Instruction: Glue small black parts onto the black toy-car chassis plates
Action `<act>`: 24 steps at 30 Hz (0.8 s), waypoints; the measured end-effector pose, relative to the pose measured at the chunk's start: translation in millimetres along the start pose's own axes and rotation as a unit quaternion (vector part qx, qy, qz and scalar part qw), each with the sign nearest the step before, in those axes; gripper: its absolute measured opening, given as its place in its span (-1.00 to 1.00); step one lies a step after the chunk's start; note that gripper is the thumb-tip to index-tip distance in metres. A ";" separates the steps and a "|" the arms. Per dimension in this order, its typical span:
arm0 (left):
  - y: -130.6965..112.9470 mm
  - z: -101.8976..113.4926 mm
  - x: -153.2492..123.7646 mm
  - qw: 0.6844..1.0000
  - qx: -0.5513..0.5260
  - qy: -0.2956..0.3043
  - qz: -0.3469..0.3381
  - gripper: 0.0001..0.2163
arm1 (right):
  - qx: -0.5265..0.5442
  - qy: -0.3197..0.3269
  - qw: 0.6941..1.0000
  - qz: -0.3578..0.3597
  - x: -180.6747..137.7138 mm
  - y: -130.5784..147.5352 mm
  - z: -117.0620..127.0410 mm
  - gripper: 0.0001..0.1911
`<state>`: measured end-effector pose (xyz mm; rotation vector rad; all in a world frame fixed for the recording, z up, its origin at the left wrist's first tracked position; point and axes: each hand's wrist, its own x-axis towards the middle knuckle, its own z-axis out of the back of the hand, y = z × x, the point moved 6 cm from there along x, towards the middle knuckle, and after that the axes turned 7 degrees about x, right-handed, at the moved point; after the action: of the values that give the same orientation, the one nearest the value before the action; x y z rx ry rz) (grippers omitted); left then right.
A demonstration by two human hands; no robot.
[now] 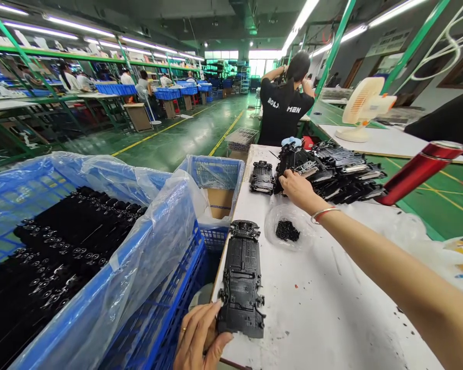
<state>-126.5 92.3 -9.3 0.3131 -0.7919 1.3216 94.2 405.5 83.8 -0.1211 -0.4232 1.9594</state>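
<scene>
My left hand point(198, 336) grips the near end of a black toy-car chassis point(242, 280) that lies flat at the left edge of the white table point(316, 308). My right hand point(299, 189) reaches far forward, a bangle on its wrist, fingers closed on a piece at the near edge of a heap of black chassis parts point(332, 169). A single chassis point(261, 177) lies just left of that heap. A clear bag of small black bits point(287, 230) sits between my two hands.
A blue crate lined with plastic point(100, 288) full of black parts stands left of the table, a second blue crate point(216, 177) behind it. A red cylinder point(420, 172) and a white fan point(364, 105) stand at the right. A person in a black shirt point(283, 105) stands beyond.
</scene>
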 end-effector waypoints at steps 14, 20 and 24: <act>14.1 -15.4 -26.3 0.992 -0.066 0.082 0.063 -0.64 | 0.070 -0.039 0.996 0.027 -3.2 -11.8 29.3 -0.83; 16.6 -15.1 -25.4 0.981 -0.119 0.081 0.128 -0.59 | 0.165 -0.120 0.979 0.020 -45.6 -34.6 58.9 -0.84; 16.2 5.9 -25.2 0.944 -0.189 0.037 0.267 -0.61 | 0.231 -0.175 0.957 -0.003 -116.3 -50.6 76.3 -0.88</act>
<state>-144.7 74.1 -25.7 -0.2790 -1.0903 1.6301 165.6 300.7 160.0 0.5322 -0.1807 2.0246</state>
